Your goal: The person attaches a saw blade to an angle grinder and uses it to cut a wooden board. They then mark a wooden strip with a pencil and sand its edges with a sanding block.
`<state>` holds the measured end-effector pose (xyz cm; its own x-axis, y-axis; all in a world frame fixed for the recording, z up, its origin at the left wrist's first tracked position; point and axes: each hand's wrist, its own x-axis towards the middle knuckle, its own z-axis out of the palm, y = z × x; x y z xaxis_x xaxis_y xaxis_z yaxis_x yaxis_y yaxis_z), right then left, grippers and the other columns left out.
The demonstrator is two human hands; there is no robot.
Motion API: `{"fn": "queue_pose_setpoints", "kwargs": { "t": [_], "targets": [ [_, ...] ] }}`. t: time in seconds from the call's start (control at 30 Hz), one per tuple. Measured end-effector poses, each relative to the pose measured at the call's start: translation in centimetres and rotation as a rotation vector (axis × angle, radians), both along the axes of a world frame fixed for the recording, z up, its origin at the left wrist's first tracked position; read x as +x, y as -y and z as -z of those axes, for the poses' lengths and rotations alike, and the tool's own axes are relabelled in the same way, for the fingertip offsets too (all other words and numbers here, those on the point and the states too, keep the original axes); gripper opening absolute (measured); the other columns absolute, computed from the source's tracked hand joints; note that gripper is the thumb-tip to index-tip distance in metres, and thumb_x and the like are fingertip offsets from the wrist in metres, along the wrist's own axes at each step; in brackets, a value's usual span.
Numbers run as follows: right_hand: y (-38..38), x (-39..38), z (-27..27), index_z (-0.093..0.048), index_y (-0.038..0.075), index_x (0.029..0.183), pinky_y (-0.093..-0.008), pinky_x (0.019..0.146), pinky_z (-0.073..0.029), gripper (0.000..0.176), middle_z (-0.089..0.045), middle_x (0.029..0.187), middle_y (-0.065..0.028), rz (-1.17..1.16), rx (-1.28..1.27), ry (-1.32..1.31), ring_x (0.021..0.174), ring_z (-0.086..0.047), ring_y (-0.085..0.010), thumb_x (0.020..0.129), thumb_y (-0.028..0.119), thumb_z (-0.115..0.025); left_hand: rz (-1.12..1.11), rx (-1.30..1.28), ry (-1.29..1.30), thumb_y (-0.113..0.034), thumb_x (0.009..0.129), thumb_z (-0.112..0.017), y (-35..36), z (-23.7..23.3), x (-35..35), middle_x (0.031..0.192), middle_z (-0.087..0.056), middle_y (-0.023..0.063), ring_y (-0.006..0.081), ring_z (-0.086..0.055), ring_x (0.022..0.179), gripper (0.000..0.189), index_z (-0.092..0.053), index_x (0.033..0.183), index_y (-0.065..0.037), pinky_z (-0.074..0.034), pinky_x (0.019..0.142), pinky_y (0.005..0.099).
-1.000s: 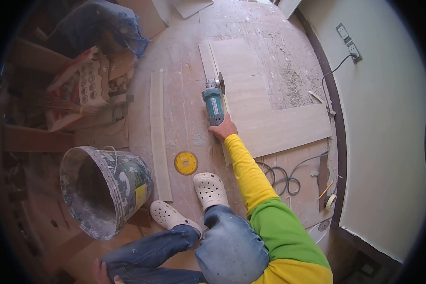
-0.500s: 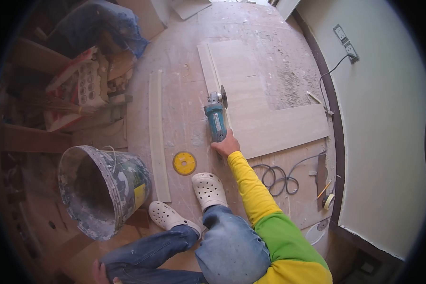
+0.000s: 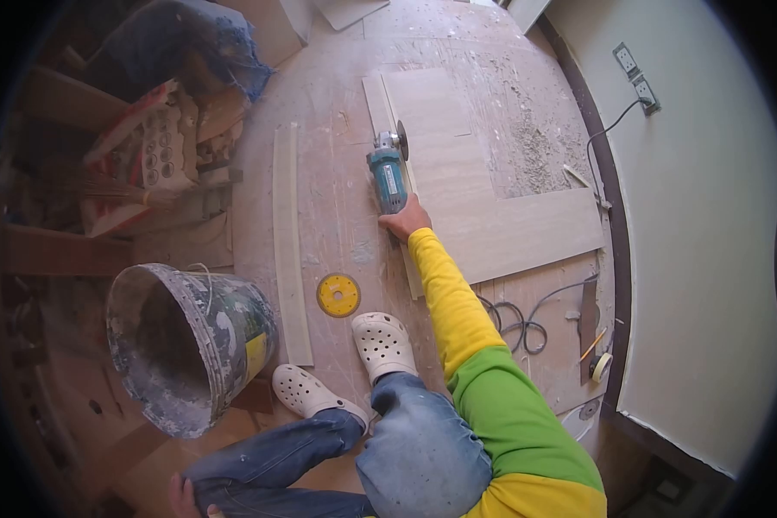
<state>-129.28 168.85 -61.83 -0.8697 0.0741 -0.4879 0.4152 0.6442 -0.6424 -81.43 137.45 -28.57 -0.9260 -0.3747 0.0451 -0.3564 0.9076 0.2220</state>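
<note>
My right hand is closed around the rear body of a teal angle grinder, whose dark disc stands on edge over a long cut line in a pale floor tile. The tile has an L shape, and a narrow strip lies along its left side beyond the line. Down at the bottom left edge, my left hand rests against my jeans with its fingers partly showing; most of it is cut off, and I see no tool in it.
A yellow cutting disc lies on the floor near my clogs. Left of it are a long tile strip and a plaster-smeared bucket. The grinder's cable coils at right; a cord runs to a wall socket. Rubble lies beyond.
My right hand has pushed the angle grinder forward and slightly left along the tile's cut line. The cable has shifted a little, and my left hand stays in place.
</note>
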Motion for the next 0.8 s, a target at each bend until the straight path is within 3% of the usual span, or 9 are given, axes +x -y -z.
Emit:
{"fn": "queue_pose_setpoints", "kwargs": {
  "t": [0.1,0.23,0.3,0.43,0.8],
  "targets": [
    [-0.3,1.7,0.0,-0.039,0.005,0.133,-0.0417,0.095,-0.048,0.088,-0.062,0.116,-0.0250,0.006,-0.010,-0.003,0.108,-0.061,-0.0393,0.060,0.035,-0.076,0.135,-0.133,-0.007,-0.044,0.098,-0.046,-1.2,-1.4,-2.0,0.130,-0.056,0.0238,0.0419,-0.054,0.115,0.055,-0.058,0.124,0.003,-0.042,0.099,0.0496],
    [-1.1,5.8,0.3,-0.037,0.005,0.134,-0.0434,0.094,-0.049,0.088,-0.063,0.114,-0.0254,0.004,-0.001,0.024,0.106,-0.061,-0.0406,0.060,0.034,-0.075,0.137,-0.129,-0.019,-0.044,0.098,-0.045,-1.0,-1.0,-1.4,0.130,-0.056,0.0238,0.0419,-0.054,0.115,0.055,-0.058,0.124,0.003,-0.042,0.099,0.0496],
    [-1.6,8.5,0.1,-0.037,0.005,0.135,-0.0438,0.093,-0.049,0.088,-0.063,0.114,-0.0258,0.011,-0.013,0.011,0.105,-0.061,-0.0411,0.061,0.034,-0.075,-0.009,0.038,-0.040,-0.047,0.099,-0.042,-0.2,0.2,0.2,0.140,-0.045,0.0240,0.0377,-0.045,0.127,0.062,-0.049,0.129,0.007,-0.033,0.108,0.0461],
    [-2.4,12.0,0.2,-0.037,0.006,0.135,-0.0447,0.093,-0.049,0.087,-0.062,0.113,-0.0267,0.005,-0.022,0.014,0.105,-0.061,-0.0422,0.062,0.034,-0.075,-0.010,0.034,-0.040,-0.048,0.099,-0.042,0.1,0.4,0.7,0.140,-0.044,0.0238,0.0376,-0.045,0.127,0.063,-0.049,0.129,0.007,-0.032,0.108,0.0460],
    [-1.2,5.4,-0.2,-0.040,0.003,0.130,-0.0437,0.093,-0.049,0.084,-0.063,0.113,-0.0262,0.008,0.002,0.009,0.106,-0.061,-0.0408,0.060,0.033,-0.076,0.004,0.015,-0.036,-0.048,0.098,-0.043,0.2,0.3,0.7,0.139,-0.045,0.0229,0.0371,-0.045,0.127,0.062,-0.050,0.129,0.006,-0.032,0.108,0.0457]
  ]
}}
